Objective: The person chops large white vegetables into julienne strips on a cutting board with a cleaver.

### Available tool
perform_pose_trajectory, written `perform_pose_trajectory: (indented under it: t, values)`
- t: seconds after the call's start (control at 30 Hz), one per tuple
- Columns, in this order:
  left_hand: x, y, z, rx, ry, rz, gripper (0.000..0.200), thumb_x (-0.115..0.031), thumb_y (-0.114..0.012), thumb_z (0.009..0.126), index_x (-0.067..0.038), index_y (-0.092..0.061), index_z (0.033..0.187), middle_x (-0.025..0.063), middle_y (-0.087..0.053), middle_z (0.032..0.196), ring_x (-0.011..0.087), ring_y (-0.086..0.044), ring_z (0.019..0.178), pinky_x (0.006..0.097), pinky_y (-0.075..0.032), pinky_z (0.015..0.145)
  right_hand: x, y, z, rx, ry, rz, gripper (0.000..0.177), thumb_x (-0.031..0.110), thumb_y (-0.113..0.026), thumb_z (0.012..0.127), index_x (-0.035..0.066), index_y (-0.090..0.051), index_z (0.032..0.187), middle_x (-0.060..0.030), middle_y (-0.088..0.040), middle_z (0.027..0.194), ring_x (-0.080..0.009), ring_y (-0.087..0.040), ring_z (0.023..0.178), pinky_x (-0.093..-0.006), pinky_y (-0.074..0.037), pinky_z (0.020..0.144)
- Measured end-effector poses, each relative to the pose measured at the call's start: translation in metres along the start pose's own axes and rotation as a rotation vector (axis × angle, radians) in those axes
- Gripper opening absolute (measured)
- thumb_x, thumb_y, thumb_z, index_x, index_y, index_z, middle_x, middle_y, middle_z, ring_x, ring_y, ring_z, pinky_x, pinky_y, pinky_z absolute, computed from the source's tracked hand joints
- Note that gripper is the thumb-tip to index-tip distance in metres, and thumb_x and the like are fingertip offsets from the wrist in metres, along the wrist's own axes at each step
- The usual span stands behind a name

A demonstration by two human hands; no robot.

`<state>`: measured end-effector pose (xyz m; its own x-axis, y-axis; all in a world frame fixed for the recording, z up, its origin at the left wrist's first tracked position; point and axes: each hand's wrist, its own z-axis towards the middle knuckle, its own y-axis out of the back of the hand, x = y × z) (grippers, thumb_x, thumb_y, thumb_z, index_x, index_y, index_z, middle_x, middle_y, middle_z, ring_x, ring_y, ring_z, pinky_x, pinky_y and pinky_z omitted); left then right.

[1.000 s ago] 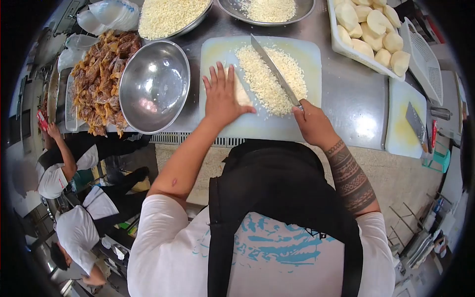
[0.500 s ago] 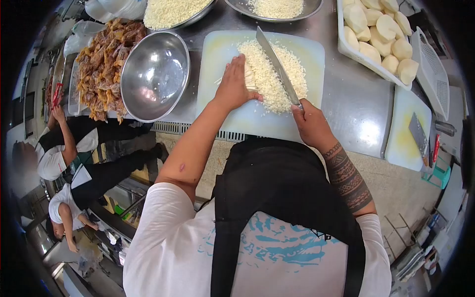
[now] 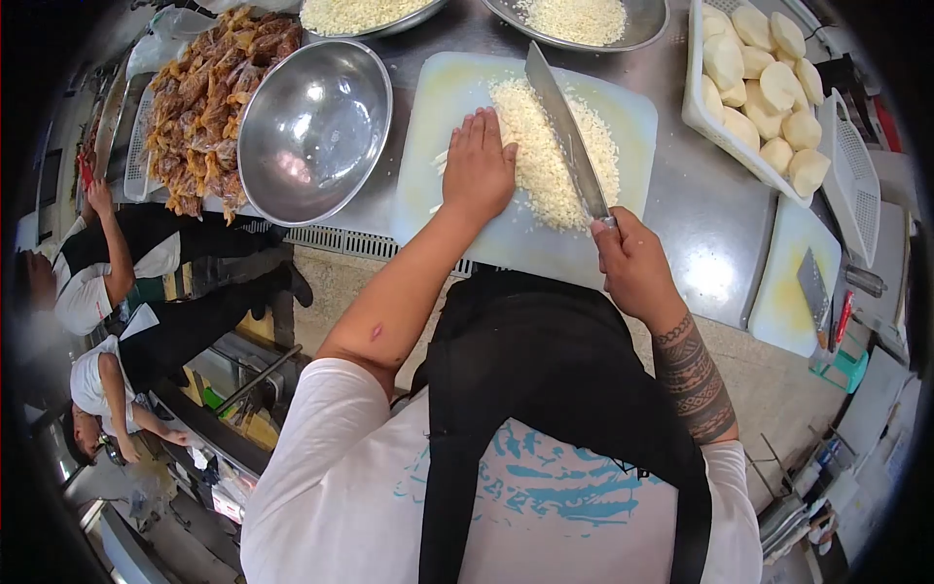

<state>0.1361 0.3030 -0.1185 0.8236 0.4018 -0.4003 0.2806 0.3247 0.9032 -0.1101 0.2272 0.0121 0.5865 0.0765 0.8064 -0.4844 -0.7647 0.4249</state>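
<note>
My right hand (image 3: pixel 632 261) is closed round the handle of a long knife (image 3: pixel 567 131). The blade points up and away, lying over chopped pale pieces (image 3: pixel 538 161) heaped on the cutting board (image 3: pixel 438 88). My left hand (image 3: pixel 480 167) lies flat, fingers stretched, over the left side of the heap. It covers whatever is under the palm; a few pale strips show at its left edge. An empty steel bowl (image 3: pixel 316 131) sits tilted left of the board.
Browned meat pieces (image 3: pixel 209 107) are piled at the left. Two bowls of chopped pieces (image 3: pixel 574 18) stand behind. At right are a basket of peeled potatoes (image 3: pixel 693 97) and another board (image 3: pixel 798 263) with a cleaver (image 3: pixel 813 287). Two people (image 3: pixel 97 282) stand at far left.
My left hand has turned from standing with its thumb spread to lying flatter, thumb drawn in. My head view has shifted slightly. The knife remains over the heap in my right hand.
</note>
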Motion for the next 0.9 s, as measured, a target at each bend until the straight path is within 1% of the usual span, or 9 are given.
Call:
perform_pose_trajectory:
  t: [0.07,0.13,0.2,0.23,0.27,0.33,0.6,0.73,0.9]
  values:
    - [0.006,0.007,-0.001,0.043,-0.016,-0.019,0.072,-0.038,-0.049,0.11,0.01,-0.033,0.161,0.0342,-0.042,0.161,0.0472,-0.04,0.151,0.0555,-0.028,0.127,0.007,-0.003,-0.001,-0.001,0.039,-0.064,0.029,0.025,-0.06,0.109,-0.001,-0.056,0.096,-0.0214,-0.061,0.074,-0.039,-0.059,0.066,-0.0466,-0.047,0.064]
    - [0.009,0.014,0.007,-0.051,0.044,-0.302,0.059,-0.03,-0.052,0.108,0.008,-0.048,0.153,0.0306,-0.055,0.15,0.0476,-0.052,0.138,0.0545,-0.038,0.119,0.01,-0.005,-0.001,-0.004,0.078,-0.134,0.028,0.025,-0.06,0.108,-0.001,-0.056,0.097,-0.0223,-0.062,0.074,-0.0419,-0.061,0.067,-0.0482,-0.048,0.064]
    - [0.015,0.018,0.022,-0.031,0.068,-0.254,0.049,-0.025,-0.053,0.105,0.006,-0.056,0.144,0.0273,-0.059,0.141,0.0452,-0.055,0.129,0.0534,-0.042,0.113,0.013,-0.008,-0.002,-0.005,0.17,-0.217,0.026,0.024,-0.06,0.108,-0.001,-0.057,0.1,-0.0258,-0.065,0.078,-0.0476,-0.065,0.076,-0.0522,-0.05,0.067]
    - [0.017,0.018,0.026,-0.015,0.092,-0.202,0.04,-0.019,-0.055,0.103,0.004,-0.064,0.135,0.0241,-0.063,0.132,0.0428,-0.059,0.12,0.0522,-0.045,0.107,0.016,-0.009,-0.004,-0.006,0.167,-0.22,0.026,0.024,-0.06,0.108,-0.001,-0.057,0.1,-0.0258,-0.065,0.078,-0.0476,-0.065,0.076,-0.0522,-0.05,0.067]
    - [0.017,0.018,0.027,-0.014,0.093,-0.206,0.04,-0.019,-0.055,0.103,0.004,-0.064,0.135,0.0241,-0.063,0.132,0.0428,-0.059,0.12,0.0522,-0.045,0.107,0.022,-0.008,-0.008,0.013,0.138,-0.238,0.025,0.024,-0.059,0.107,-0.001,-0.057,0.102,-0.0269,-0.066,0.079,-0.0486,-0.066,0.079,-0.0537,-0.05,0.069]
    - [0.014,0.015,0.03,0.028,0.005,-0.072,0.028,-0.01,-0.055,0.096,0.0,-0.069,0.119,0.0183,-0.064,0.117,0.0376,-0.06,0.107,0.0508,-0.049,0.099,0.037,-0.007,-0.015,0.03,0.107,-0.259,0.024,0.023,-0.059,0.107,-0.001,-0.057,0.103,-0.0279,-0.067,0.081,-0.0495,-0.068,0.082,-0.0553,-0.051,0.071]
    - [0.013,0.018,0.035,0.072,-0.01,-0.019,0.029,-0.008,-0.055,0.092,-0.002,-0.069,0.117,0.0174,-0.064,0.116,0.0379,-0.059,0.107,0.0506,-0.048,0.096,0.031,-0.036,0.039,0.039,0.061,-0.373,0.035,0.032,-0.053,0.11,-0.002,-0.058,0.103,-0.0292,-0.068,0.083,-0.0516,-0.067,0.086,-0.0589,-0.052,0.076]
    - [0.014,0.016,0.032,0.036,0.003,-0.058,0.028,-0.008,-0.055,0.092,-0.002,-0.069,0.115,0.0169,-0.063,0.113,0.0381,-0.059,0.106,0.0515,-0.048,0.094,0.046,-0.036,0.002,0.019,0.131,-0.316,0.033,0.031,-0.053,0.11,-0.002,-0.057,0.104,-0.0298,-0.069,0.085,-0.0518,-0.067,0.085,-0.0592,-0.052,0.076]
    - [0.018,0.014,0.033,0.01,-0.027,-0.076,0.027,-0.007,-0.056,0.091,-0.003,-0.069,0.115,0.0168,-0.063,0.113,0.0384,-0.058,0.106,0.052,-0.047,0.094,0.028,-0.051,0.036,0.005,0.06,-0.326,0.032,0.03,-0.053,0.11,-0.002,-0.055,0.105,-0.0313,-0.069,0.085,-0.053,-0.067,0.085,-0.0614,-0.051,0.077]
